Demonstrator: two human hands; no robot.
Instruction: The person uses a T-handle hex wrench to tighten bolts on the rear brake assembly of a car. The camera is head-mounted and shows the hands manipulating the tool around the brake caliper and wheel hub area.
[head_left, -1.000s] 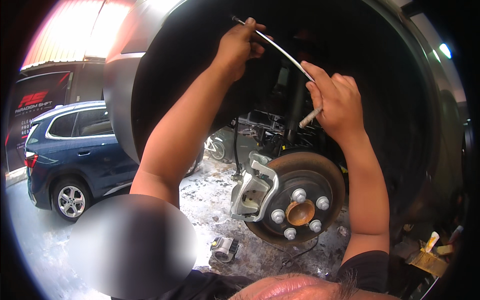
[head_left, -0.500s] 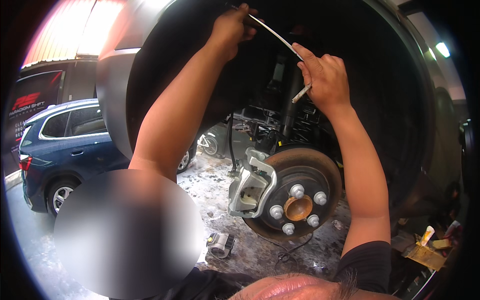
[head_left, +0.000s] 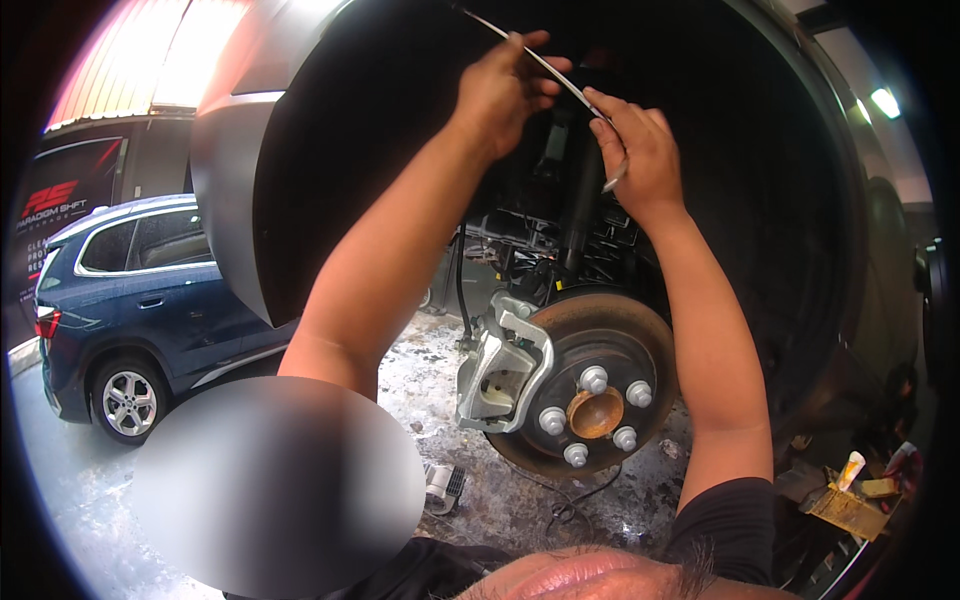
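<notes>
A long, thin silver metal rod [head_left: 555, 73] slants across the dark wheel well, its far tip up and to the left. My right hand [head_left: 640, 155] is closed round its lower part, the index finger laid along it, and the rod's end pokes out below the palm. Higher up, my left hand [head_left: 500, 95] has its thumb against the rod, which passes between thumb and fingers; the other fingers are loosely spread. Below my hands are a rusty-edged brake disc [head_left: 640, 345] with several wheel bolts and a grey brake caliper [head_left: 505, 365].
A black strut [head_left: 577, 225] and a coil spring stand behind the disc. Curved bodywork [head_left: 232, 190] borders the wheel well at the left. A blue car [head_left: 165, 290] is parked beyond. A grey device [head_left: 442, 488] and a cable lie on the stained floor; a box [head_left: 850, 510] sits at right.
My left hand has moved right and down along the rod, nearer my right hand, and its fingers have spread. The right hand has shifted slightly left, still holding the rod.
</notes>
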